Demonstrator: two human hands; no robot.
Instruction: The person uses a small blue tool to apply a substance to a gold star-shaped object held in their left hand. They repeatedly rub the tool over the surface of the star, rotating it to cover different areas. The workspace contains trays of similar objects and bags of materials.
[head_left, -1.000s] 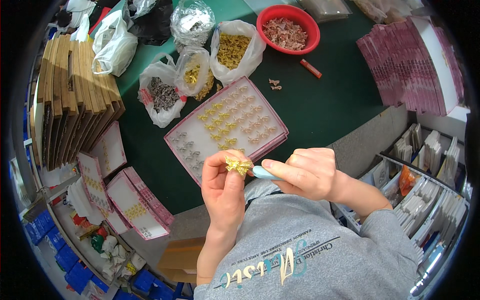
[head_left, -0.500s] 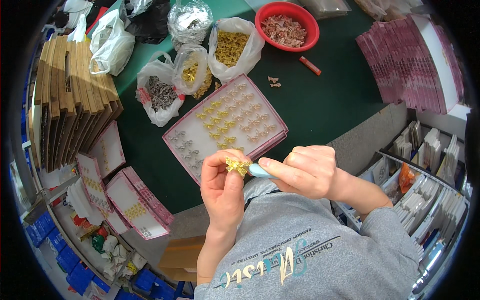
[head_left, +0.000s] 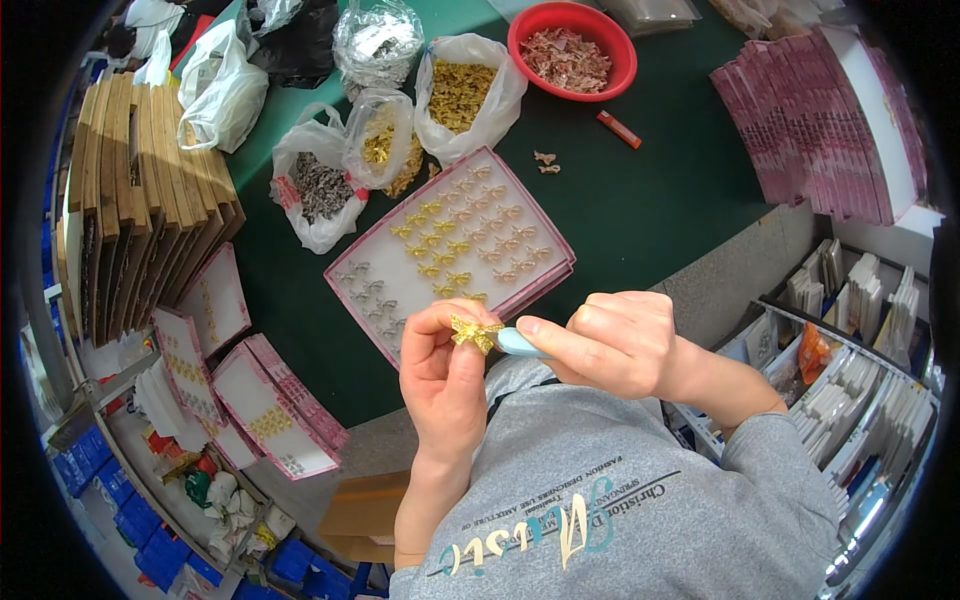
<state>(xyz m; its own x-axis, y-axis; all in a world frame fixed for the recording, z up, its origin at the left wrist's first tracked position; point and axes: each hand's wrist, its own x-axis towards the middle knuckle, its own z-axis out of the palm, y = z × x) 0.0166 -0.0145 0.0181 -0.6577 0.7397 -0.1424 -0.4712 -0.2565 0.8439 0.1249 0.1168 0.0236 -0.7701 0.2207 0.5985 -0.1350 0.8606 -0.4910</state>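
Note:
A gold bow-shaped ornament (head_left: 470, 336) is pinched between the thumb and fingers of my left hand (head_left: 447, 385), in front of my chest. My right hand (head_left: 625, 345) closes around a small tool with a light-blue handle (head_left: 520, 343). The tool's narrow end meets the right side of the bow; its exact kind is hidden by my fingers. Just beyond my hands, a white board with a pink edge (head_left: 390, 255) lies on the green table, bearing rows of silver, gold and rose-coloured bows.
Behind the board stand plastic bags of silver pieces (head_left: 322, 190) and gold pieces (head_left: 460, 95). A red bowl (head_left: 628, 72) holds rose-coloured pieces, near an orange-red tube (head_left: 619, 130). Wooden boards (head_left: 150, 200) stack at left, pink-edged cards (head_left: 800, 130) at right.
Both hands hold almost the same pose, with the bow and the blue-handled tool still together. The tool's handle has shifted very slightly to the left; the table things are unchanged.

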